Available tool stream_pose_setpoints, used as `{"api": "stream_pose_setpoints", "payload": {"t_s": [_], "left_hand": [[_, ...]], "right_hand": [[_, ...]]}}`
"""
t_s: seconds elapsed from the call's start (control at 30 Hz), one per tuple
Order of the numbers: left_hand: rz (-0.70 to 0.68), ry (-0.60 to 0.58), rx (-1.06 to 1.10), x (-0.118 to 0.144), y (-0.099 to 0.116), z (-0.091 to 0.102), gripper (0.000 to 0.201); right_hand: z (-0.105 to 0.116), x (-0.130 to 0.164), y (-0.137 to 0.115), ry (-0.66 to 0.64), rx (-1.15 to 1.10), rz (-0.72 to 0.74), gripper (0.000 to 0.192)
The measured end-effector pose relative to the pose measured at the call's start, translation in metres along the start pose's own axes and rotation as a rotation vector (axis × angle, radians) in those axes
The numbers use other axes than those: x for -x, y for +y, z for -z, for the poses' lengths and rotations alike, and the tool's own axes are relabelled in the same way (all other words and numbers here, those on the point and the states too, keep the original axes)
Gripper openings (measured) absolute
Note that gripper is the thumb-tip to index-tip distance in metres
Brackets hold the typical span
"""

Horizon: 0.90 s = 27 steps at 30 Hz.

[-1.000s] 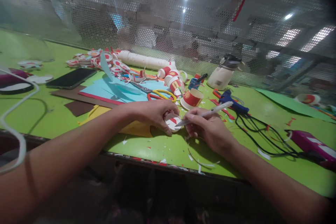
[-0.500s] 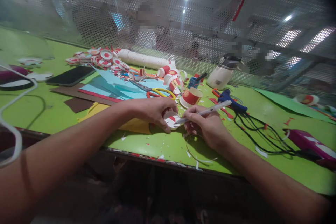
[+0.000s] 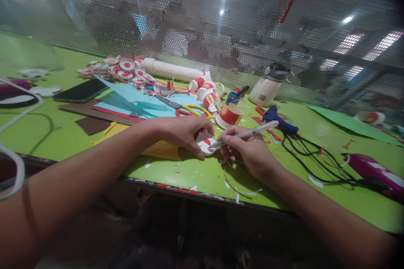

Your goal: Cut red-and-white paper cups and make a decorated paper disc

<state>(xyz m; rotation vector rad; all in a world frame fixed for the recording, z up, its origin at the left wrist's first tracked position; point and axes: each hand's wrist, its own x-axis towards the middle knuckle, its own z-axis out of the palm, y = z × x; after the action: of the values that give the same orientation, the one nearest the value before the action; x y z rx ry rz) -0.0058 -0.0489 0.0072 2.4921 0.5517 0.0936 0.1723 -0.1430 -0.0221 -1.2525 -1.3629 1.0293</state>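
Barely shifted since before, left hand [image 3: 184, 132] pinches the paper disc [image 3: 205, 143] while right hand [image 3: 249, 151] grips a pen [image 3: 249, 133].

glossy green table [image 3: 195, 174]; perforated metal screen [image 3: 221, 42]

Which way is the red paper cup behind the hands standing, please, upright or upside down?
Upside down: the red paper cup rests on its wide white rim, its narrower base pointing up and tilted slightly, just beyond the right hand.
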Motion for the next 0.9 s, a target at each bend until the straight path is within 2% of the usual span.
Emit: {"api": "stream_pose_setpoints", "payload": {"t_s": [0.9], "left_hand": [[0.029, -0.014, 0.012, 0.0003, 0.0012, 0.0001, 0.055]], "right_hand": [[-0.0003, 0.0001, -0.0029, -0.017, 0.047, -0.017, 0.013]]}}
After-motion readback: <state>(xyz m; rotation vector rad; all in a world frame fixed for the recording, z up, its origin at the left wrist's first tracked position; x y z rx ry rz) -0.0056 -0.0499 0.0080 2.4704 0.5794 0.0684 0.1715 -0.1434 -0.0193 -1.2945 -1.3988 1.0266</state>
